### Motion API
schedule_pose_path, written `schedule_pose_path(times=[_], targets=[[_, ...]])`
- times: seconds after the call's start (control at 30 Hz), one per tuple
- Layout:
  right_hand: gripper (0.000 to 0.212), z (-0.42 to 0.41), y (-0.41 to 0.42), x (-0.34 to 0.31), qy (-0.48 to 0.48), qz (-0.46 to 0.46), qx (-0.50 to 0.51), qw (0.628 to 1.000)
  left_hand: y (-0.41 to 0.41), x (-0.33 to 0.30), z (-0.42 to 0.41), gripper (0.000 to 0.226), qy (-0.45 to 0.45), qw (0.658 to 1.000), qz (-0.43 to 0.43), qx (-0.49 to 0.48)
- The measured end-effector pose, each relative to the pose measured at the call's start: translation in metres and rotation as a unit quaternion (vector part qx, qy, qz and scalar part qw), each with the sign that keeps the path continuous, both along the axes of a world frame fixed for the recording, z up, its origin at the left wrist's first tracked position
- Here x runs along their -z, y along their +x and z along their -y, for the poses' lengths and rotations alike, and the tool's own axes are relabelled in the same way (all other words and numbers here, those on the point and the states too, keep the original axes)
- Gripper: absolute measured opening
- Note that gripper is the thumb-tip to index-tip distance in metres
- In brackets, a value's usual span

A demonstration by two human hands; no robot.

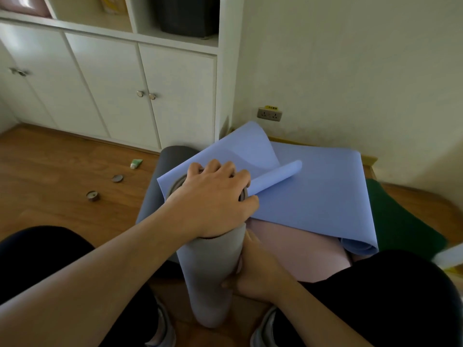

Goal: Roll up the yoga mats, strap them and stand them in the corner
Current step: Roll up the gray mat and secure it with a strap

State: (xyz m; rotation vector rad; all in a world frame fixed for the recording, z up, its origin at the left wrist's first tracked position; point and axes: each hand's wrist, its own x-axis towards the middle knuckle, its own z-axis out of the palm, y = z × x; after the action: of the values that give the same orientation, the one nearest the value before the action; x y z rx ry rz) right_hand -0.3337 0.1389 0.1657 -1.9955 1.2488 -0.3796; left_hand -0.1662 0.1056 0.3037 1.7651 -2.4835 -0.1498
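A rolled grey yoga mat (211, 271) stands upright on the wooden floor (50, 171) between the person's knees, its lower end on the boards between two shoes. The left hand (213, 196) lies over the top end of the roll, palm down, fingers curled over the far rim and thumb against the right side. The right hand (253, 271) grips the roll at mid-height from the right, fingers wrapped round its side. Behind the roll, a blue mat (313, 191) lies part unrolled on the floor, one end curled into a loose tube and a flap lifted towards the wall. It rests on a pink mat (300, 251), and a dark green mat (395, 216) shows at its right edge. A darker grey mat (152, 196) lies beneath the blue one on the left. On the floor to the left lie a small green tube (136, 163) and two small round tins (117, 178), well apart from the mats. White cupboards (112, 96) stand along the far edge of the floor, and a wall socket (269, 114) sits low on the wall above the blue mat.
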Motion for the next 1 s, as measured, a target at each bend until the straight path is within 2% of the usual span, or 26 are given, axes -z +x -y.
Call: schedule_pose_path(times=[0.1,0.23,0.3,0.37,0.4,0.47,0.57,0.63,0.73,0.87,0.93,1.0], targets=[[0.107,-0.009,0.005,-0.026,-0.049,0.003,0.039,0.998,0.006,0.002,-0.001,0.038,0.004,1.000,0.010,-0.008],[0.091,-0.026,0.008,-0.067,-0.118,0.062,0.107,0.985,0.007,0.002,-0.003,0.041,0.013,1.000,0.016,-0.018],[0.080,-0.034,0.010,-0.080,-0.132,0.084,0.133,0.979,0.006,0.000,-0.005,0.051,0.013,0.999,0.021,-0.020],[0.070,-0.039,0.011,-0.086,-0.125,0.104,0.147,0.976,0.006,-0.004,-0.010,0.067,0.005,0.998,0.064,0.012],[0.065,-0.041,0.012,-0.087,-0.116,0.120,0.151,0.974,0.005,-0.005,-0.013,0.069,-0.009,0.995,0.093,0.032],[0.050,-0.043,0.013,-0.086,-0.091,0.164,0.152,0.970,0.004,-0.010,-0.018,0.056,-0.029,0.990,0.129,0.052],[0.035,-0.039,0.011,-0.080,-0.070,0.211,0.150,0.963,0.006,-0.015,-0.017,0.041,-0.012,0.994,0.089,0.062],[0.034,-0.036,0.007,-0.078,-0.048,0.230,0.146,0.961,0.011,-0.013,-0.010,0.036,0.001,0.993,0.072,0.089],[0.031,-0.031,0.000,-0.076,-0.040,0.224,0.125,0.966,0.024,-0.016,-0.008,0.063,0.041,0.997,0.016,0.069],[0.036,-0.027,-0.007,-0.076,-0.033,0.190,0.132,0.972,0.026,-0.012,-0.018,0.068,0.017,0.996,0.018,0.085],[0.048,-0.026,-0.010,-0.078,-0.056,0.153,0.135,0.977,0.026,-0.009,-0.020,0.068,0.002,0.996,0.026,0.082],[0.075,-0.026,-0.013,-0.085,-0.104,0.131,0.135,0.977,0.023,-0.006,-0.024,0.071,-0.012,0.997,0.033,0.072]])
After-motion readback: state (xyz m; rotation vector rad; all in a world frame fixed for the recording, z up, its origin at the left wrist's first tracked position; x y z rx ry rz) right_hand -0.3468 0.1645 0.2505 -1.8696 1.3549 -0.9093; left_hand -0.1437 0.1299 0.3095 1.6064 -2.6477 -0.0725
